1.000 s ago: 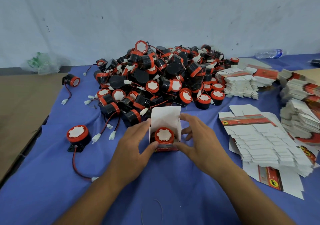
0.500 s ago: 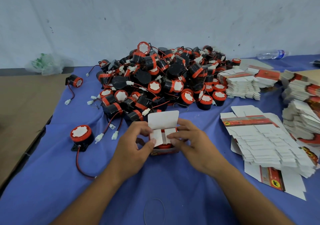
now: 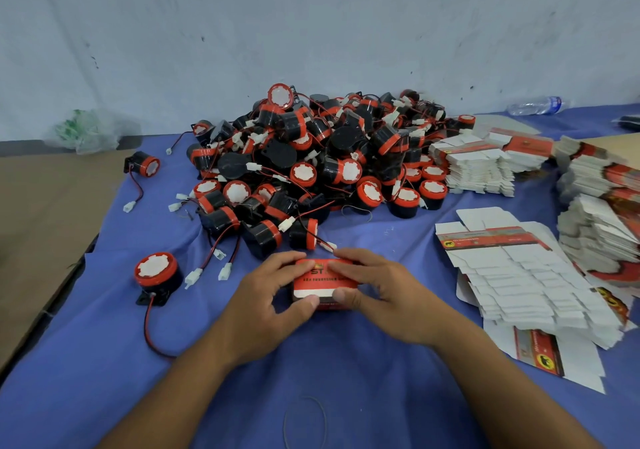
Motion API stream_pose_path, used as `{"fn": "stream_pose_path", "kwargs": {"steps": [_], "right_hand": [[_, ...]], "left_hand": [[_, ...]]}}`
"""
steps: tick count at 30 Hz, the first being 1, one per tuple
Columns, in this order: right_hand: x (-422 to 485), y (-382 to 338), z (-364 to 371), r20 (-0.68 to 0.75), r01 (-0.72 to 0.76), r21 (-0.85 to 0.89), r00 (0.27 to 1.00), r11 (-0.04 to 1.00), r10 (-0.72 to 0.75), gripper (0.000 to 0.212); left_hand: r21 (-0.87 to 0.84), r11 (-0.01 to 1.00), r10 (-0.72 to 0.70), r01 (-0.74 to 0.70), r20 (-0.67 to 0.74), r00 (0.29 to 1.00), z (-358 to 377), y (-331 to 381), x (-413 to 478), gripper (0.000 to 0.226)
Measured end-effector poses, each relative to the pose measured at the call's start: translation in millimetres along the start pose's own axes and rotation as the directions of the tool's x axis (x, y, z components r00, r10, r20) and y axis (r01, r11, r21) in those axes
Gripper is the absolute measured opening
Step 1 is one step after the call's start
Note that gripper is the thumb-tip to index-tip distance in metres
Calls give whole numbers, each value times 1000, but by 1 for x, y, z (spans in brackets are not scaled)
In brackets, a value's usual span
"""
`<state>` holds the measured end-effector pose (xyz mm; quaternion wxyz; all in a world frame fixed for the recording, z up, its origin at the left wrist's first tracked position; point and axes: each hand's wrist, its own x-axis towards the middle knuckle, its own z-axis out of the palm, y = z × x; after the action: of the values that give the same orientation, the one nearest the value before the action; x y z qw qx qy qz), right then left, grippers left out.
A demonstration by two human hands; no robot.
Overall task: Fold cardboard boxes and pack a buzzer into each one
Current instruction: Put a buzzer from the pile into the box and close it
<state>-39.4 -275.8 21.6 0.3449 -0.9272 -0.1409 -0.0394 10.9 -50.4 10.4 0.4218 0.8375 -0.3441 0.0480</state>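
My left hand [image 3: 273, 296] grips the left side of the closed box [image 3: 323, 280], fingers curled over the top, thumb on the near edge; my right hand [image 3: 384, 293] clasps the right side likewise. The box sits on the blue counter [image 3: 104, 362], just before the buzzer pile [image 3: 311, 171], flat cartons [image 3: 519, 275] to its right

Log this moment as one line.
box: lid down | left hand: holds box | right hand: holds box | buzzer pile: behind box
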Motion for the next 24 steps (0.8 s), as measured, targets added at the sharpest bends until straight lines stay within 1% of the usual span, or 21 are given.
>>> {"fn": "stream_pose_path", "kwargs": {"steps": [2,4,7,9,12,15,18,20,24], "right_hand": [[0,0,-2,-32,9,-10,999,1000,-9,55],[-1,0,-3,-68,31,24,997,999,-29,51],[-1,0,-3,-104,55,90,994,994,-45,42],[0,1,-2,-129,77,93,989,993,-65,37],[1,1,1,-133,93,91,988,992,-80,34],[0,1,2,-112,108,63,989,992,-100,34],[-1,-1,3,-92,127,23,988,992,-125,34],[-2,-3,4,-91,144,-43,985,989,-147,34],[-4,-6,5,-60,154,-192,984,969,-168,35]], "left_hand": [[3,1000,24,-24,-40,999,1,-2,0,53],[-28,999,27,-29,-64,998,2,-3,0,50],[-54,998,32,-36,-78,996,1,-2,2,42],[-56,998,21,-26,-86,996,1,-2,2,38],[-42,999,1,-4,-80,997,1,-2,2,38],[-38,999,5,-7,-65,998,1,-1,2,38],[-39,999,33,-35,-59,998,2,0,1,31],[-38,998,57,-59,-58,997,3,1,1,28],[-22,998,60,-61,-51,997,2,0,1,30]]}}
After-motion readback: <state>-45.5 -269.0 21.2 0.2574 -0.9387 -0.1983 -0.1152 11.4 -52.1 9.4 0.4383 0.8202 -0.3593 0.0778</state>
